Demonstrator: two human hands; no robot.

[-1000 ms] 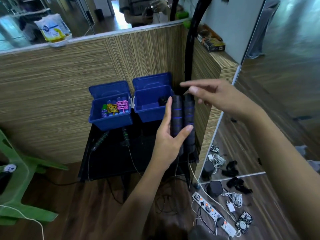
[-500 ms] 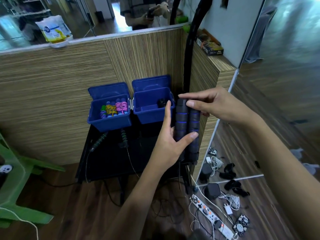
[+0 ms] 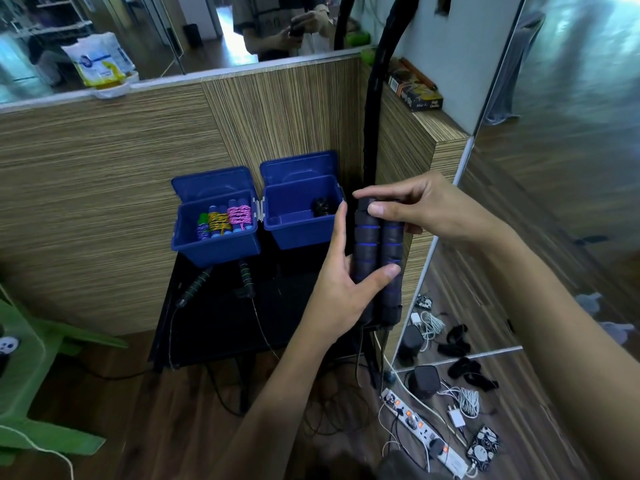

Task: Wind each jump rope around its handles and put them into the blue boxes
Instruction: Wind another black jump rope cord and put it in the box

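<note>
On a black table by a wood wall, the left blue box holds wound ropes; green-banded handles lie unwound. My left hand grips black handles, right hand pinching their tops, unwound.

I see a small black table against the striped wood partition. On its back edge: two blue boxes, lids up. Left box holds wound ropes, pink, yellow, purple. Right box holds one black bundle. In front of the left box, two green-banded black handles lie apart on the tabletop, their thin cord trailing over the front edge to the wood floor.
</note>
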